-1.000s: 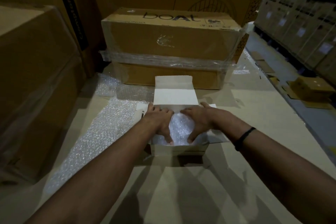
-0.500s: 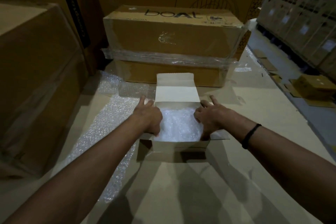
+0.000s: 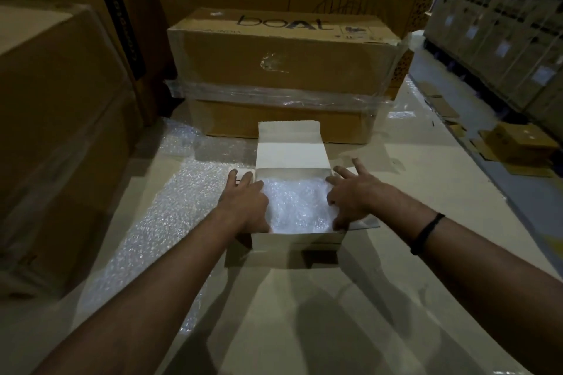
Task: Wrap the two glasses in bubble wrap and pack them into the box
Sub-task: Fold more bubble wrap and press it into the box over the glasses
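A small white box (image 3: 297, 242) stands open on the cardboard surface in front of me, its lid flap (image 3: 291, 144) folded up at the back. Bubble wrap bundles (image 3: 297, 207) fill the inside; the glasses themselves are hidden under the wrap. My left hand (image 3: 245, 202) lies with straight fingers over the box's left side flap. My right hand (image 3: 350, 196) lies spread over the right side flap, thumb at the box's near right corner.
A loose sheet of bubble wrap (image 3: 161, 222) lies on the surface to the left of the box. A taped "boAt" carton (image 3: 283, 70) stands just behind it. Large cartons (image 3: 61, 131) wall in the left side. Small boxes (image 3: 518, 143) lie on the floor at right.
Both hands have moved apart from the middle of the bubble wrap in the box to its left and right side flaps.
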The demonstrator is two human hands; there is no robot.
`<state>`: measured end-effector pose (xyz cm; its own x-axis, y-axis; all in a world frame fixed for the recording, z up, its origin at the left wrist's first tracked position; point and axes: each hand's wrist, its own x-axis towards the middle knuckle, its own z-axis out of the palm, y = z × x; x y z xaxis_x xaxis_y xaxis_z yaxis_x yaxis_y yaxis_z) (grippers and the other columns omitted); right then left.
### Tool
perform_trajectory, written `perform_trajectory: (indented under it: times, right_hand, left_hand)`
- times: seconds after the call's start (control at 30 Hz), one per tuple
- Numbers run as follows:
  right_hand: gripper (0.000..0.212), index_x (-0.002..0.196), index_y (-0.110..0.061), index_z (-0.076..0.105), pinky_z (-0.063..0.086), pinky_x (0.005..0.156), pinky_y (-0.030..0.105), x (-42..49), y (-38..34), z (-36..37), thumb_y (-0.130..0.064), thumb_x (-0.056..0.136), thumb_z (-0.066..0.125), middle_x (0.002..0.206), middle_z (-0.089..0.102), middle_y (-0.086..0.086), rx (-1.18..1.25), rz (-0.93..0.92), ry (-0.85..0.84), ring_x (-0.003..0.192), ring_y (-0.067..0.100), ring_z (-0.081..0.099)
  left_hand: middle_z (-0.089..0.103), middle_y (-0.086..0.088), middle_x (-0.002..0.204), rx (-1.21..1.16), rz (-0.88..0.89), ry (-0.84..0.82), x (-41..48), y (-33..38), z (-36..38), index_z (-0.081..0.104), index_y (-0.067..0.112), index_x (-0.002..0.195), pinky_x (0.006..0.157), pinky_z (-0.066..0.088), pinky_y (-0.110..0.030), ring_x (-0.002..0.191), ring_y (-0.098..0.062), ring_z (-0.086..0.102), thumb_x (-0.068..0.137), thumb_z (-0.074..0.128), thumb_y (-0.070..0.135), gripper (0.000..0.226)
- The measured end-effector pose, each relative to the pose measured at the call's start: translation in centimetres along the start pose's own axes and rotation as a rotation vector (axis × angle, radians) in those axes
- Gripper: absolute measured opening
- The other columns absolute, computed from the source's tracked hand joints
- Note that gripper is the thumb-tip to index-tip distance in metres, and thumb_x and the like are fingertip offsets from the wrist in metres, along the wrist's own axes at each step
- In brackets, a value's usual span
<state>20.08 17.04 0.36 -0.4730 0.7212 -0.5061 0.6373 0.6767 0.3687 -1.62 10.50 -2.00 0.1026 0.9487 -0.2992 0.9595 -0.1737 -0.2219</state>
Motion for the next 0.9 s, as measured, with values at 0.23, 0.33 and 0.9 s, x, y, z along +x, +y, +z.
perform_trajectory:
  times: [0.23, 0.33, 0.9]
  right_hand:
    - [0.071, 0.143, -0.047, 0.032, 0.026, 0.115, 0.047, -1.7, 0.8, -1.3, -0.048, 0.083, 0.069, 0.161, 0.019, -0.005, 0.301, -0.148, 0.174, 0.143, 0.025, 0.030]
    - [0.075, 0.143, -0.052, 0.028, 0.033, 0.112, 0.044, -1.1, -0.3, -1.5, -0.044, 0.083, 0.071, 0.162, 0.014, -0.007, 0.260, -0.246, 0.120, 0.142, 0.026, 0.031]
    - [0.081, 0.135, -0.038, 0.038, 0.044, 0.102, 0.041, 0.6, 2.4, -2.2, -0.043, 0.068, 0.083, 0.143, 0.042, -0.005, 0.440, -0.210, 0.071, 0.119, 0.022, 0.052]
  left_hand:
    - [0.032, 0.003, 0.157, -0.213, 0.070, 0.291, -1.8, -0.4, -0.2, 0.059, 0.042, 0.122, 0.115, 0.002, -0.053, 0.145, -0.020, 0.022, 0.092, 0.057, 0.044, 0.030]
    - [0.034, 0.004, 0.156, -0.186, 0.131, 0.191, -2.2, 0.3, 0.5, 0.058, 0.046, 0.126, 0.115, 0.004, -0.053, 0.142, -0.018, 0.028, 0.095, 0.053, 0.041, 0.031]
    - [0.018, -0.004, 0.161, -0.221, 0.074, 0.123, -1.0, -1.5, -0.3, 0.057, 0.038, 0.106, 0.115, -0.005, -0.054, 0.149, -0.024, 0.003, 0.078, 0.070, 0.042, 0.031]
